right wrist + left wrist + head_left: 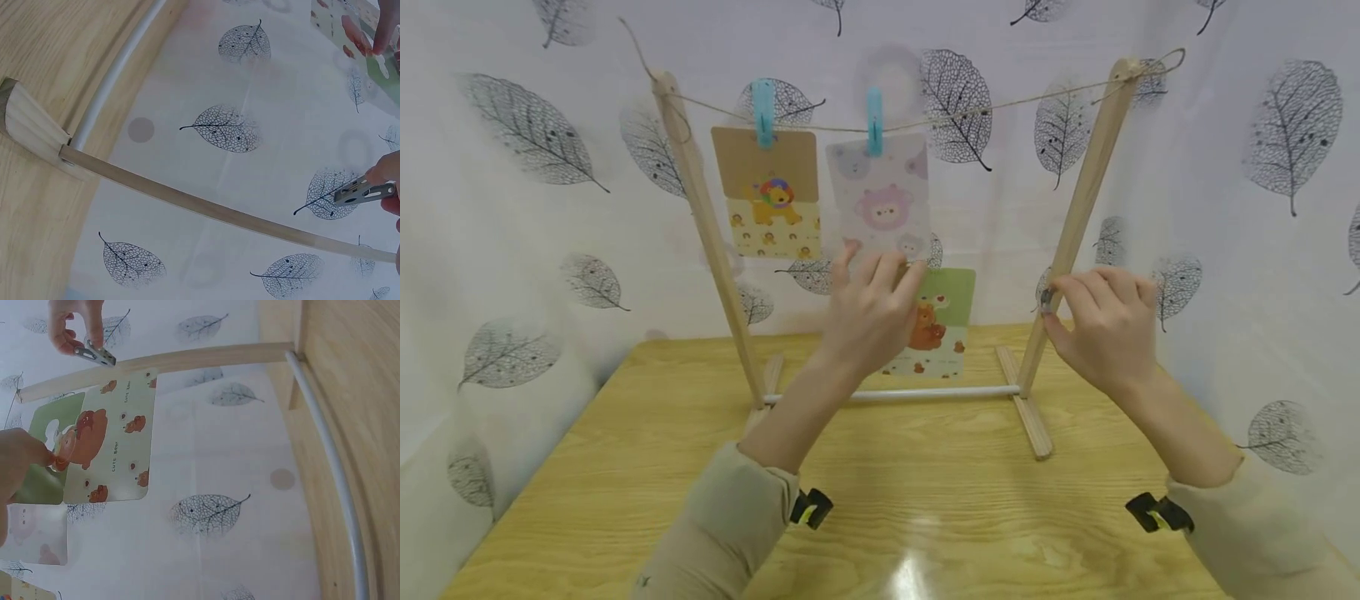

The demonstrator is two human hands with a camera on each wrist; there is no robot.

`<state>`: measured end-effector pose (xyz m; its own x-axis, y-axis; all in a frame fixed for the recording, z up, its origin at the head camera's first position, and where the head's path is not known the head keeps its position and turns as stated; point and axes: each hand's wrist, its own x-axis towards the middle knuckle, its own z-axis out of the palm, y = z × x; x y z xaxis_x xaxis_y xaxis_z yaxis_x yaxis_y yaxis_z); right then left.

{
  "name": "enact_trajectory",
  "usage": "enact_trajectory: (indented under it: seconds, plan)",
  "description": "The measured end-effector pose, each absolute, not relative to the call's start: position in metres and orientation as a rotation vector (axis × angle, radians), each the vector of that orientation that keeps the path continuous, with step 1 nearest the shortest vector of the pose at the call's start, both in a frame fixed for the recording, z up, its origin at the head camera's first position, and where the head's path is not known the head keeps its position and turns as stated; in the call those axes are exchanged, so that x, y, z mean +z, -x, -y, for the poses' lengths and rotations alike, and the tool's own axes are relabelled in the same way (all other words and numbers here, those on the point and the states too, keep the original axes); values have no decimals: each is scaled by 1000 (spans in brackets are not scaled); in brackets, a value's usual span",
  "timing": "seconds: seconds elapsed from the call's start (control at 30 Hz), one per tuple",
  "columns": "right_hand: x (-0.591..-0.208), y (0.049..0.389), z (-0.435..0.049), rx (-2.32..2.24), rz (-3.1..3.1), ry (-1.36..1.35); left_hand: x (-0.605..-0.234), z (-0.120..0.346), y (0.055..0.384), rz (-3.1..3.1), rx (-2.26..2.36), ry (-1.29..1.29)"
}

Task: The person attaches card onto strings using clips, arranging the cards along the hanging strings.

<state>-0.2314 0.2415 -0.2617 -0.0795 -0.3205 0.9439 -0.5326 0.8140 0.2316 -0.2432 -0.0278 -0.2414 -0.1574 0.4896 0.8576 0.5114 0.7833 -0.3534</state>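
My left hand (874, 312) pinches the upper part of a green card (953, 300) printed with a brown bear, held below the string. In the left wrist view the bear card (119, 437) shows its cream lower half with small bears. Near the right post, my right hand (1105, 325) pinches a grey metal clothespin (362, 192) between thumb and fingers. Two cards hang from the string (1000, 107): a lion card (775, 221) and a pale pink-and-grey card (880, 204). A blue clothespin (763, 112) holds the first, another blue clothespin (875, 122) the second.
The string runs between a left wooden post (707, 225) and a right wooden post (1090, 175). A white rod (940, 392) joins their feet on the wooden table (880, 483). Behind hangs a white curtain (1217, 250) with a leaf print.
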Motion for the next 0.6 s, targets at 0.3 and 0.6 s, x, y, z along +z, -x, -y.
enact_trajectory:
  seconds: [0.3, 0.6]
  plan:
    - [-248, 227, -243, 208, 1695, -645, -225, 13, 263, 1598, -36, 688]
    - [-239, 229, -243, 217, 1695, -601, -213, 1, 272, 1556, -47, 638]
